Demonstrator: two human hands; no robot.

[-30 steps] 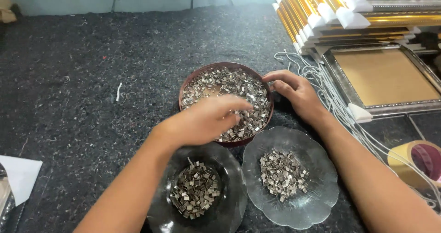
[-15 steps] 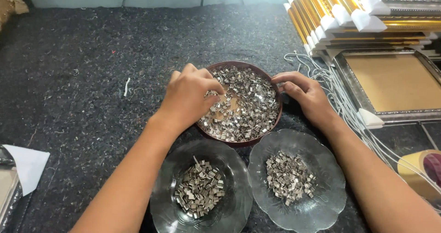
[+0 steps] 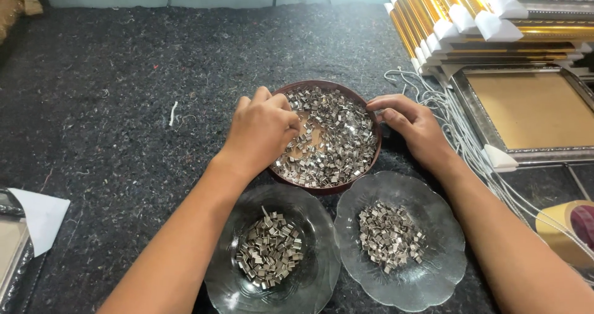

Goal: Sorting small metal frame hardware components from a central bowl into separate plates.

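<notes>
A round brown bowl full of small silver metal clips sits in the middle of the dark felt tabletop. My left hand rests over the bowl's left side, fingers curled down into the clips. My right hand steadies the bowl's right rim with its fingertips. In front of the bowl stand two clear glass dishes, the left dish and the right dish, each holding a small heap of the same clips.
A stack of gold picture frames lies at the back right, and a silver frame with brown backing beside it. White cords trail off them. A tape roll sits at the right edge, white paper at the left.
My left hand has slid from the bowl's middle to its left side, uncovering the clips and a bare patch of bowl floor. The view has shifted slightly.
</notes>
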